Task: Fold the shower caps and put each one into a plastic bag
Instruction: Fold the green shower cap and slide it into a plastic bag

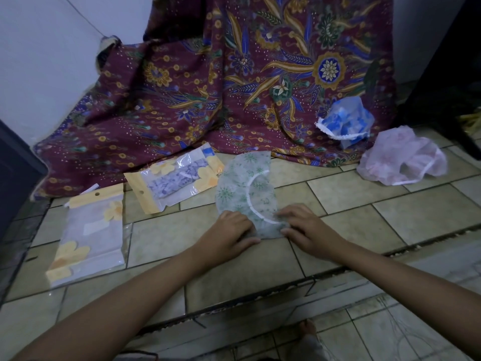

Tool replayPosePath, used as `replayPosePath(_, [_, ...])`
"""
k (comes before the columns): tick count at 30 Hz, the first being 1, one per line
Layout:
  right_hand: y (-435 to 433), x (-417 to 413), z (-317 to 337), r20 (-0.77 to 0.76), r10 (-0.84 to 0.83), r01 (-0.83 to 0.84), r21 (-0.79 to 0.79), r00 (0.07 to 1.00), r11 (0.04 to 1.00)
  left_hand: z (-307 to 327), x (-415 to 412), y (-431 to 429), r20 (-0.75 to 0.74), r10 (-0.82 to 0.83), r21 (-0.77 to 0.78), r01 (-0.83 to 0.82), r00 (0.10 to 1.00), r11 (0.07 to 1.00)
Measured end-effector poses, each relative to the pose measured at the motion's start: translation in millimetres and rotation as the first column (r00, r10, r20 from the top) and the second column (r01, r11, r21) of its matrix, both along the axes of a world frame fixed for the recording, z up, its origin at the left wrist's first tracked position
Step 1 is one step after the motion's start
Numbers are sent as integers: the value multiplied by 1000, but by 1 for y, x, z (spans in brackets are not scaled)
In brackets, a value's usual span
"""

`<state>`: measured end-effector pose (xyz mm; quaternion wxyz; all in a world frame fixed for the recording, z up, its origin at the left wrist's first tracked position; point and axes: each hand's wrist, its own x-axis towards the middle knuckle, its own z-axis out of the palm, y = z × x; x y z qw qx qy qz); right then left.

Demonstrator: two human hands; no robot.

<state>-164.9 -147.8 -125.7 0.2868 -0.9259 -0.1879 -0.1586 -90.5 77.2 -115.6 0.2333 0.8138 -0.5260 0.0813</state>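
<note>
A green-patterned shower cap point(234, 183) lies folded into a half-moon on the tiled floor, its white elastic edge curving to the right. My left hand point(234, 231) and my right hand point(305, 225) both pinch its near end with curled fingers. A blue-and-white cap point(346, 121) sits crumpled on the batik cloth at the right. A pink cap point(400, 160) lies crumpled on the tiles beyond it. A plastic bag point(177, 178) with yellow flowers holds a folded cap. Another flowered plastic bag point(91, 235) lies at the left.
A maroon batik cloth point(208, 87) drapes down from the back onto the floor. A dark object point(15, 183) stands at the left edge and a dark piece of furniture point(447, 61) at the right. A step edge point(260, 295) runs across below my hands.
</note>
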Motion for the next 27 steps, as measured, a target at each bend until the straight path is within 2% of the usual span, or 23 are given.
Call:
replayPosePath(3, [3,-1,4,-29,-78,80,76,997,994,2,-5,-5,-118,175,-40,-181,977,983])
replayPosePath(6, [4,-4,9,-49,-126,133,168,991,977,4,-10,-11,-185,281,-15,-289,942,957])
replayPosePath(9, [10,-3,13,-152,-284,318,298,947,900,6,-13,-17,-207,350,-4,-359,914,933])
replayPosePath(11, [16,-1,16,-198,-361,408,318,911,856,6,-15,-21,-201,402,-3,-411,893,912])
replayPosePath(18, [24,6,23,-241,-391,445,245,888,861,11,-16,-27,-224,467,17,-476,855,880])
replayPosePath(22, [25,8,21,-234,-364,408,177,901,896,10,-16,-23,-200,434,25,-438,878,899])
replayPosePath(25, [25,10,16,-196,-340,350,15,920,937,9,-15,-21,-131,394,83,-386,910,919])
replayPosePath(27, [28,9,15,-105,-358,343,-139,928,929,11,-14,-21,-85,376,120,-365,923,923])
